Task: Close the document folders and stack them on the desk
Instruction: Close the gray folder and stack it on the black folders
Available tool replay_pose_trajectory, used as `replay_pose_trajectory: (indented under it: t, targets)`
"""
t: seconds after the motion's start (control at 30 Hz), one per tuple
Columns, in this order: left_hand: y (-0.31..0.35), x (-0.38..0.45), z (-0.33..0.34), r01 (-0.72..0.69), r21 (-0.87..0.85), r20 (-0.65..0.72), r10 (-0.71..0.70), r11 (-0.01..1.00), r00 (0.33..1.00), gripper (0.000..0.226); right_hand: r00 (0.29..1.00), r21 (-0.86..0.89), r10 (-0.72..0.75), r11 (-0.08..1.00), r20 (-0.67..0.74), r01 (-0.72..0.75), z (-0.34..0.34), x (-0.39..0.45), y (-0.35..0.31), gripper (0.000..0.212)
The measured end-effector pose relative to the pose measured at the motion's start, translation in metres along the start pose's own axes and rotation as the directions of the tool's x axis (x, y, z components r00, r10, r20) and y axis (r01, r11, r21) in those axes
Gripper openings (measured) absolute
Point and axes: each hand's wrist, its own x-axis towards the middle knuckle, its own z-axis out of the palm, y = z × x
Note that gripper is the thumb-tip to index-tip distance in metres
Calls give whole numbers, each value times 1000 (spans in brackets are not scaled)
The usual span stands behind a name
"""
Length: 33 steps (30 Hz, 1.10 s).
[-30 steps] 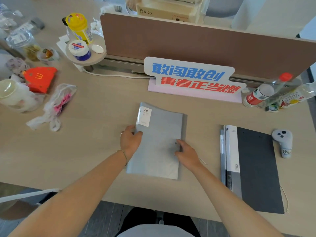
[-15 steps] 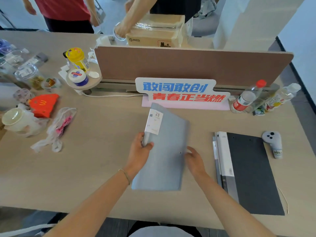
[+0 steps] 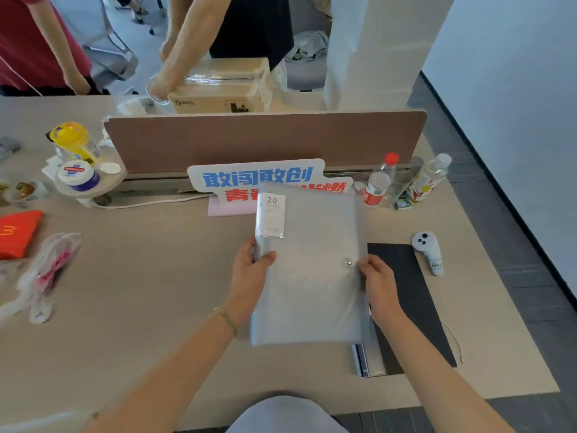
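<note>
A closed pale grey document folder [image 3: 312, 276] with a white "20" label and a snap button is lifted off the desk and tilted toward me. My left hand [image 3: 251, 270] grips its left spine edge, thumb on the front. My right hand [image 3: 379, 285] holds its right edge beside the snap. A closed black folder [image 3: 412, 295] with a grey-and-white spine lies flat on the desk [image 3: 140, 292] at the right, its left part hidden behind the grey folder.
A blue-and-red slogan sign [image 3: 249, 178] stands before the brown divider [image 3: 265, 139]. Two bottles [image 3: 379, 182] and a grey controller [image 3: 427, 251] sit at the right. Plastic bags [image 3: 46, 270], a red box [image 3: 17, 232] and jars [image 3: 78, 175] lie at left. People stand behind the divider.
The grey folder lay flat under both hands; now it is raised off the desk and carried right, overlapping the black folder's left side. The camera tilted up.
</note>
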Motion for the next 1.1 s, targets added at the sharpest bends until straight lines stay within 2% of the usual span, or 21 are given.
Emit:
replay_pose_trajectory:
  t: [0.07, 0.2, 0.27, 0.33, 0.53, 0.63, 0.9, 1.1]
  targets:
    - [-3, -1, 21, 19, 8, 14, -19, 1000, 1000, 23, 997, -71, -71, 995, -35, 68, -21, 2, -9, 20]
    - [-17, -4, 62, 57, 76, 67, -62, 995, 996, 17, 977, -172, -160, 976, -137, 136, -66, 9, -17, 16]
    - [-28, -6, 82, 66, 120, 89, -77, 991, 993, 10, 965, -229, -195, 961, -175, 153, -89, 17, -12, 15]
    - [-38, -9, 102, 72, 156, 109, -90, 985, 990, 13, 957, -307, -217, 940, -192, 151, -112, 28, -1, 18]
    - [-69, -16, 150, 110, 305, 138, -158, 946, 978, 13, 965, -341, -106, 940, -241, 18, -163, 52, 34, 34]
    - [-87, -18, 166, 112, 394, 139, -180, 912, 974, 23, 971, -373, -49, 927, -233, -43, -178, 59, 50, 42]
    - [-117, -24, 192, 174, 484, 35, -218, 857, 975, 44, 982, -421, 63, 897, -178, -134, -194, 75, 74, 50]
    - [-130, -24, 198, 177, 568, -26, -197, 804, 980, 40, 981, -467, 135, 865, -137, -185, -197, 81, 84, 51]
